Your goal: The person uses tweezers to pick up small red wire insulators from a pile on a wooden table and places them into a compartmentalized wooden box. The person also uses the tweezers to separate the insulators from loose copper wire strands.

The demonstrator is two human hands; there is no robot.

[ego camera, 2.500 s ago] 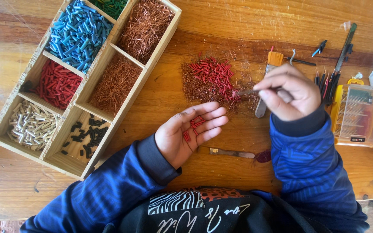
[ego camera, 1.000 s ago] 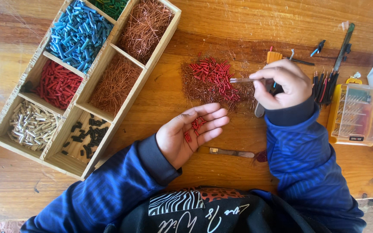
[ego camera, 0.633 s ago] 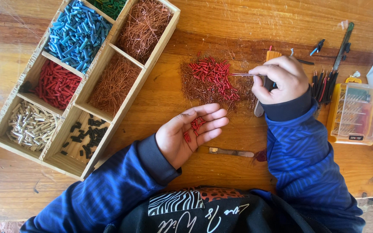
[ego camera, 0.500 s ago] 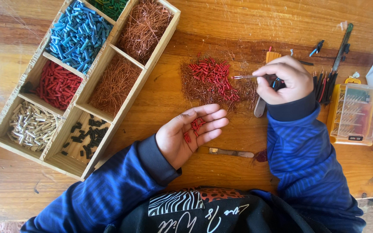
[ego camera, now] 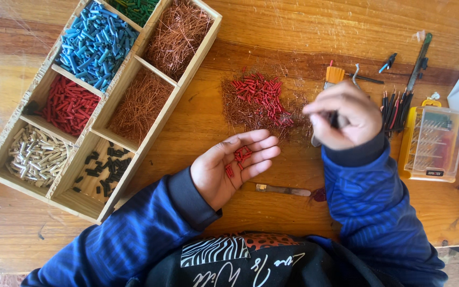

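At six o'clock of the red-and-copper pile [ego camera: 256,101], red sleeves [ego camera: 237,159] cupped in the released left hand [ego camera: 232,166] could be spilled if tilted, while a tool, seemingly tweezers, is pinched by the blurred right hand [ego camera: 343,114].

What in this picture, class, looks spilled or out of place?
A mixed heap of red sleeves and copper strands lies loose on the table, outside the wooden sorting tray whose compartments keep colours apart. A few red pieces sit in the open left hand.

A wooden table [ego camera: 293,32] carries a divided wooden tray [ego camera: 134,114], a red-and-copper heap [ego camera: 258,101], scattered tools [ego camera: 399,98], and a yellow case [ego camera: 432,142].
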